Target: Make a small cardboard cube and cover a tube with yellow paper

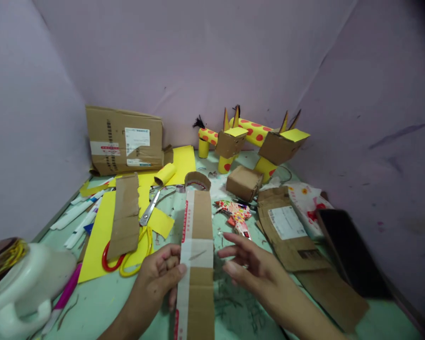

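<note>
A long cardboard strip (201, 283) with white and red tape along its left side stands lengthwise at the centre front, its far end curled over. My left hand (163, 274) grips its left edge, thumb on top and fingers beneath. Just right of the strip, my right hand (246, 264) is held with its fingers spread and nothing in them. Beyond that hand lies a flower-patterned glue gun (236, 216). Scissors (149, 210) with red and yellow handles rest on yellow paper (99, 245) to the left, partly under a torn cardboard piece (124, 212).
Two spotted yellow cardboard animals (232, 141) (283, 144) stand at the back, near a small brown box (244, 182). A large cardboard piece (127, 141) leans back left. Flattened cardboard (286, 226) and a phone (352, 252) lie right; a white mug (24, 293) is front left.
</note>
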A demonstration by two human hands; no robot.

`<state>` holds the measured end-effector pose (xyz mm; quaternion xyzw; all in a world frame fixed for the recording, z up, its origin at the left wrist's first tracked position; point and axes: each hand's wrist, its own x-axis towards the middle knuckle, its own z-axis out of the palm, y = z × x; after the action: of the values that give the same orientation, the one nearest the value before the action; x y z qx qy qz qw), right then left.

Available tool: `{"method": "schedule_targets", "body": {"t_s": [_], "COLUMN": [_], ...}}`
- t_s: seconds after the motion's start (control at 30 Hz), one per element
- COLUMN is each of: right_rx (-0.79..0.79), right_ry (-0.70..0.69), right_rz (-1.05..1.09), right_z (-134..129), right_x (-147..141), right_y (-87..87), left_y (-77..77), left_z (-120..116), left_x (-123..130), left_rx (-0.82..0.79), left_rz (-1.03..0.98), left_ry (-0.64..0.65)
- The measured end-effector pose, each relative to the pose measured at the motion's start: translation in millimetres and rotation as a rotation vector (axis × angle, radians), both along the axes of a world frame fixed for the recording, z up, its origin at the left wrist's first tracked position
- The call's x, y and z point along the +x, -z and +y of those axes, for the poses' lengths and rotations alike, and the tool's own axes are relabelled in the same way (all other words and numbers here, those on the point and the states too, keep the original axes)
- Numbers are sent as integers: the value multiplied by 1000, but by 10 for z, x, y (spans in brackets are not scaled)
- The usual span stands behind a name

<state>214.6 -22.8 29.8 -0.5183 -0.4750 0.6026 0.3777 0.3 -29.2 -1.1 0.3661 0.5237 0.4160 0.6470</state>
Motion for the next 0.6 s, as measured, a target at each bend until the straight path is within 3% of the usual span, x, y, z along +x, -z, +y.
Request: {"method": "schedule_targets", "body": {"t_s": [0.13, 0.27, 0.37, 0.43, 0.5, 0.57, 0.6], "right_rx": [-115, -160, -125, -30, 74, 137, 152], "right_ry": [-126, -180, -183, -199, -300, -473, -555], "right_rz": [159, 167, 172, 153, 73, -53, -120], "right_z": [169, 130, 86, 76, 74, 70, 67], "right_x": [-311, -325, -270, -220, -179, -165, -172], "right_y": [174, 273, 237, 176, 115, 84, 84], "left_y": [39, 1, -122, -237, -352, -440, -471], "left_z": [8, 21, -15, -40, -42, -8, 20], "left_x": [50, 116, 76, -52, -229, -390, -444], "left_rx": [-18, -20, 8, 86, 266, 345, 335], "left_rz": [-27, -89, -76, 69, 111, 142, 155], "left_ry": [156, 96, -54, -269, -606, -724, -712]}}
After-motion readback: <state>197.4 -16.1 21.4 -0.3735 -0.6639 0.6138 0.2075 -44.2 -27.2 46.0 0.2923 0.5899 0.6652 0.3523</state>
